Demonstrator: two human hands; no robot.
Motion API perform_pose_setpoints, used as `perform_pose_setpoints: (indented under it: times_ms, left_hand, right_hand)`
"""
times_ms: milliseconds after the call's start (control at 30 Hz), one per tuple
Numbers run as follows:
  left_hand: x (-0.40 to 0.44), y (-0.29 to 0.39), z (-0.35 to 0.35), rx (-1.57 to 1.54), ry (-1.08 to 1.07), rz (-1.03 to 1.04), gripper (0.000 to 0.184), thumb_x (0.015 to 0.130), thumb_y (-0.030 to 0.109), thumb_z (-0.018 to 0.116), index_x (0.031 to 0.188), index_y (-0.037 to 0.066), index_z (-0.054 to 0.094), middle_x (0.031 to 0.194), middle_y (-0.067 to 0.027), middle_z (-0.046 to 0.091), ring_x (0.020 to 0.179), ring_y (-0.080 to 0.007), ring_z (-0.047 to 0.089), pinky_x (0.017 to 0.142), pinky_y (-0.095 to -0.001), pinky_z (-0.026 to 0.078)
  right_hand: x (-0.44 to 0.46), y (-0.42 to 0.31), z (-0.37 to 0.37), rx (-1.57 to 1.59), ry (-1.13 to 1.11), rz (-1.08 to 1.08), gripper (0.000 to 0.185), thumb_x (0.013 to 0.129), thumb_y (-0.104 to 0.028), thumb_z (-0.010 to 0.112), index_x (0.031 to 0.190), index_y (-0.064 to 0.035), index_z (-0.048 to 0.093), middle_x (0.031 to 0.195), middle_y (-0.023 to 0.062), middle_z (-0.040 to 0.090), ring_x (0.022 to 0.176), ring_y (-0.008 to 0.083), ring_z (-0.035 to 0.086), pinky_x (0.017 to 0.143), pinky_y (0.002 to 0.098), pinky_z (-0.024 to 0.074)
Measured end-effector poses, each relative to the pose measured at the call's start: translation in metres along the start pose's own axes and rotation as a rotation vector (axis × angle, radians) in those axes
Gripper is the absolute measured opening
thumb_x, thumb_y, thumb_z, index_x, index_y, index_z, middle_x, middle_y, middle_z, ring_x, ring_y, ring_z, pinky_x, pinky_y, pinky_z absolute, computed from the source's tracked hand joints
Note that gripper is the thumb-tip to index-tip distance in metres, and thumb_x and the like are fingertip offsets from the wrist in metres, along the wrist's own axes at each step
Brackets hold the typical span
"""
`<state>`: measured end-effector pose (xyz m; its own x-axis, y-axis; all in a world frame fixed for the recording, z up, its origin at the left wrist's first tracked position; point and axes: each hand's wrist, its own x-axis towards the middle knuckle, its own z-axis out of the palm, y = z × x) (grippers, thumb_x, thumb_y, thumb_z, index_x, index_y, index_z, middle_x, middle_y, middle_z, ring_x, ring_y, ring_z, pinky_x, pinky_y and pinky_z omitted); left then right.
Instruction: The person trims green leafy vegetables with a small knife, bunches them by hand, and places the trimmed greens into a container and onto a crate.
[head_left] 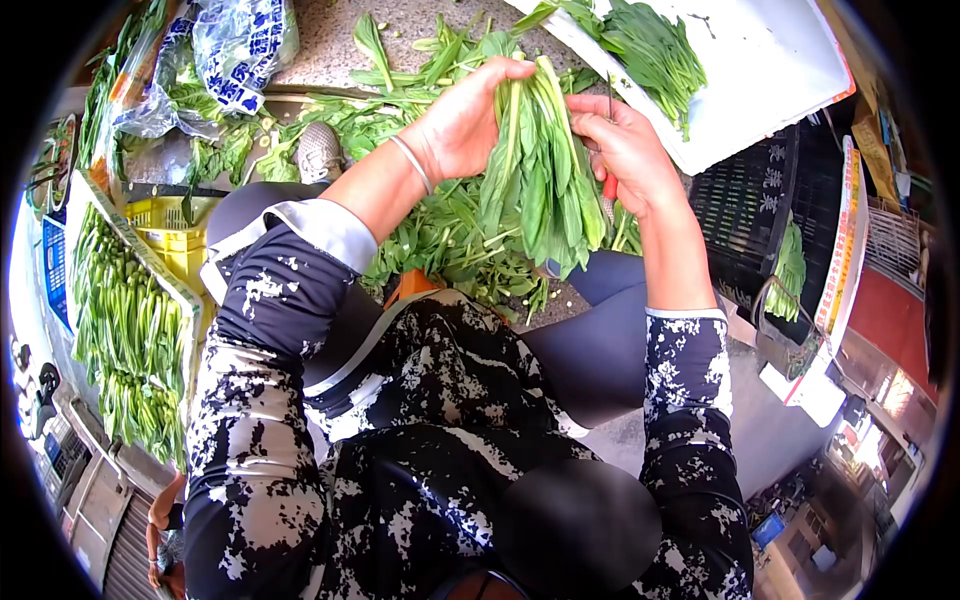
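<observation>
My left hand [462, 128] is closed around a bunch of leafy greens [540, 190], whose leaves hang down and whose pale stems point up. Close against the bunch's right side, my right hand [635, 155] grips a small knife [610, 187]. Its red handle shows below the fingers, and a thin dark blade sticks up above them. Beneath both hands lies a heap of loose leaves [440, 240] on the ground between my legs. Part of that heap is hidden by the bunch.
At the upper right, a white board [745, 75] bears more greens [650, 55]. Black crates [745, 200] stand below it. To the left are a box of bundled greens [125, 330], a yellow basket [175, 225] and a printed plastic bag [240, 50]. Another person's arm [160, 520] shows at lower left.
</observation>
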<state>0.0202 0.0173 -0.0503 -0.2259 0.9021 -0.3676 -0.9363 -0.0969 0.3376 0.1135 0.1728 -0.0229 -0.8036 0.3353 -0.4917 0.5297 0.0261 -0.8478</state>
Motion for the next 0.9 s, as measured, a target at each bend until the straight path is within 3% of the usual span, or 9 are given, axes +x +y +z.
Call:
perform_pose_setpoints:
  times_ms: [133, 333, 533, 733, 900]
  left_hand:
    - [0.004, -0.004, -0.006, 0.098, -0.013, -0.040, 0.030, 0.081, 0.021, 0.059, 0.102, 0.001, 0.053, 0.094, -0.0093, 0.061, 0.083, -0.0178, 0.060, 0.079, -0.0321, 0.049]
    - [0.007, -0.007, -0.007, 0.168, 0.057, 0.007, 0.031, 0.080, 0.024, 0.061, 0.101, 0.002, 0.054, 0.094, -0.0076, 0.061, 0.083, -0.0165, 0.060, 0.080, -0.0311, 0.048]
    - [0.005, -0.005, -0.003, 0.188, 0.084, 0.053, 0.029, 0.079, 0.027, 0.063, 0.097, 0.005, 0.058, 0.091, -0.0041, 0.061, 0.082, -0.0141, 0.060, 0.077, -0.0293, 0.049]
    - [0.006, -0.006, -0.006, 0.211, 0.086, 0.104, 0.026, 0.080, 0.025, 0.062, 0.098, 0.006, 0.058, 0.090, -0.0034, 0.061, 0.080, -0.0133, 0.060, 0.074, -0.0285, 0.050]
    - [0.004, -0.007, -0.004, 0.255, 0.053, 0.121, 0.028, 0.080, 0.023, 0.062, 0.101, 0.004, 0.057, 0.091, -0.0051, 0.062, 0.082, -0.0150, 0.060, 0.075, -0.0292, 0.050]
  right_hand:
    - [-0.003, -0.003, 0.002, -0.069, 0.018, 0.004, 0.027, 0.073, -0.016, 0.058, 0.097, -0.0044, 0.057, 0.061, -0.0013, 0.049, 0.039, 0.0057, 0.037, 0.032, 0.0214, 0.0285]
    - [-0.010, -0.011, 0.003, -0.101, 0.031, -0.029, 0.025, 0.074, -0.018, 0.062, 0.094, -0.0047, 0.058, 0.072, -0.0015, 0.054, 0.049, 0.0048, 0.041, 0.039, 0.0205, 0.0319]
    - [-0.009, -0.014, 0.004, -0.087, 0.049, -0.095, 0.030, 0.072, -0.027, 0.069, 0.089, -0.0032, 0.061, 0.074, 0.0004, 0.056, 0.054, 0.0048, 0.045, 0.041, 0.0202, 0.0330]
    - [-0.015, -0.018, 0.007, -0.125, -0.003, -0.192, 0.026, 0.072, -0.025, 0.070, 0.084, -0.0028, 0.063, 0.072, 0.0003, 0.057, 0.060, 0.0063, 0.050, 0.048, 0.0196, 0.0372]
    - [-0.018, -0.024, 0.002, -0.063, -0.060, -0.048, 0.022, 0.073, -0.023, 0.067, 0.083, -0.0039, 0.061, 0.067, 0.0008, 0.057, 0.052, 0.0040, 0.047, 0.042, 0.0178, 0.0335]
